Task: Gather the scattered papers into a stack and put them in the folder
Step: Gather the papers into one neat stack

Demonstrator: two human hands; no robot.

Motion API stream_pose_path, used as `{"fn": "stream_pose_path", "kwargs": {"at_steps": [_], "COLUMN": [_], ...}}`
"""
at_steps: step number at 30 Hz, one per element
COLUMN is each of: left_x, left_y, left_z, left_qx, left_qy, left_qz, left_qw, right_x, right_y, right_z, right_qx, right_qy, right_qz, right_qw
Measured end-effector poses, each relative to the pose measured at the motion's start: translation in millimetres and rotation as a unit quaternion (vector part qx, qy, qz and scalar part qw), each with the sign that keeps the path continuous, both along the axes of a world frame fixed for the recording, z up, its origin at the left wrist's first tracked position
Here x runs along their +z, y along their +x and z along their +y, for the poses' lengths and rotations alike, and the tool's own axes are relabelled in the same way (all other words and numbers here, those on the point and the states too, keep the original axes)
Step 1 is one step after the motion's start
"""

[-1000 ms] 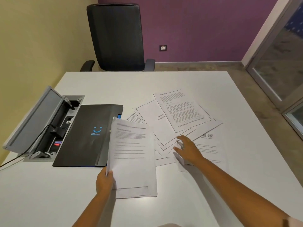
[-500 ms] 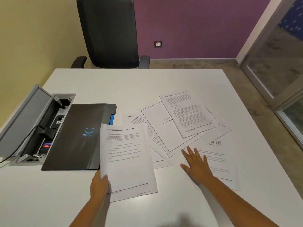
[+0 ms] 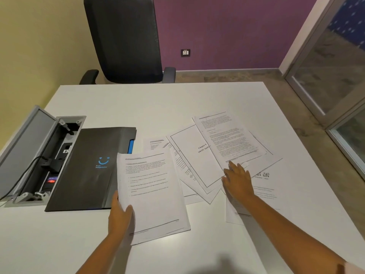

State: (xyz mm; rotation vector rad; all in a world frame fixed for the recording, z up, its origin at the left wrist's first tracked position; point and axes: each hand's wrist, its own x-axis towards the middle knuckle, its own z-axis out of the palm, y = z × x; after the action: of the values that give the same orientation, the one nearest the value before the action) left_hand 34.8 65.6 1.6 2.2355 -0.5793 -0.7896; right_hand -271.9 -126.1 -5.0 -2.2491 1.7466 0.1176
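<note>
My left hand (image 3: 119,213) grips the lower left edge of a small paper stack (image 3: 152,192) lying near the table's front. To its left lies a closed black folder (image 3: 92,167) with a blue smile logo. Several printed sheets (image 3: 199,161) are fanned out on the right. My right hand (image 3: 238,181) rests flat, fingers spread, on a sheet with small pictures (image 3: 262,191), its fingertips touching the bottom edge of a text page (image 3: 230,141).
An open grey cable box (image 3: 29,155) with plugs and a cord is sunk into the white table (image 3: 138,103) at the left. A black office chair (image 3: 126,40) stands behind the far edge. A glass door is at the right.
My right hand drew back onto the sheet with small pictures, then moved forward again to the edge of the text page. The left hand keeps its hold on the stack.
</note>
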Motion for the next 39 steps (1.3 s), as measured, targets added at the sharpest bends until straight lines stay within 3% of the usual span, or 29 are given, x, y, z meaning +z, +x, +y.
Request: {"fn": "stream_pose_path", "kwargs": {"at_steps": [3, 6, 10, 14, 20, 25, 29, 31, 33, 35, 39], "left_x": [13, 27, 38, 38, 42, 48, 55, 54, 52, 46, 37], "left_y": [6, 6, -11, -24, -33, -41, -49, -52, -54, -53, -47], "left_z": [-9, -18, -28, -38, -47, -51, -56, -53, -51, -48, -39], "left_qx": [0.053, 0.098, 0.075, 0.064, 0.05, 0.042, 0.013, -0.025, -0.072, -0.051, 0.054], "left_qy": [-0.036, -0.088, -0.119, -0.108, -0.101, -0.085, -0.054, -0.047, -0.024, -0.014, -0.034], "left_qz": [-0.043, -0.085, -0.03, 0.002, 0.057, 0.207, 0.336, 0.337, 0.279, 0.256, 0.317], "left_qw": [0.997, 0.988, 0.99, 0.992, 0.992, 0.974, 0.94, 0.94, 0.957, 0.965, 0.946], "right_x": [-3, -7, -9, -12, -2, 25, 32, 29, 25, 29, 42], "right_y": [8, 15, 23, 25, 28, 59, 81, 84, 85, 82, 59], "right_z": [-8, -7, -2, -1, 0, 25, 78, 100, 110, 107, 65], "right_qx": [-0.003, -0.012, -0.018, -0.042, -0.082, 0.084, 0.239, 0.293, 0.346, 0.33, 0.176], "right_qy": [0.042, 0.041, 0.043, 0.086, 0.061, -0.006, 0.041, 0.077, 0.096, 0.148, 0.191], "right_qz": [0.027, -0.004, -0.064, -0.017, 0.013, -0.096, -0.197, -0.224, -0.22, -0.237, -0.32], "right_qw": [0.999, 0.999, 0.997, 0.995, 0.995, 0.992, 0.95, 0.926, 0.907, 0.902, 0.911]}}
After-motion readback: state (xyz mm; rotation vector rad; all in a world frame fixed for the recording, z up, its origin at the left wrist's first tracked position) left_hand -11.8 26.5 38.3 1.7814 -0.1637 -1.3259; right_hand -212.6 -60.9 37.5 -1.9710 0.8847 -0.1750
